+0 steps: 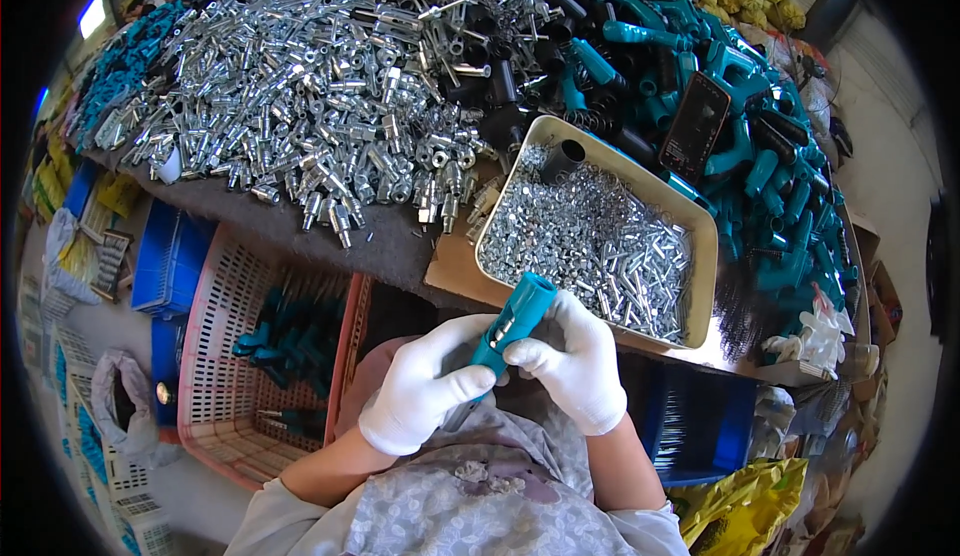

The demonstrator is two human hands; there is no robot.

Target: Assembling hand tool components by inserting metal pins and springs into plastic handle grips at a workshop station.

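Note:
Both my hands wear white gloves and meet in front of my lap. My left hand (425, 388) is closed around the lower part of a teal tubular plastic part (527, 304), which is tilted with its open end up and away from me. My right hand (588, 371) grips the same part from the right, its thumb against the side near some small shiny metal pieces. Just beyond the hands is a cream tray (704, 281) of small metal nuts and pins, with a black cylinder (563, 160) lying among them.
A big heap of metal fittings (300, 86) covers the table's left and middle. Teal plastic parts (740, 156) pile up at the right, a phone (696, 128) propped on them. A pink basket (215, 386) holding teal pieces stands lower left; a blue bin (740, 436) sits lower right.

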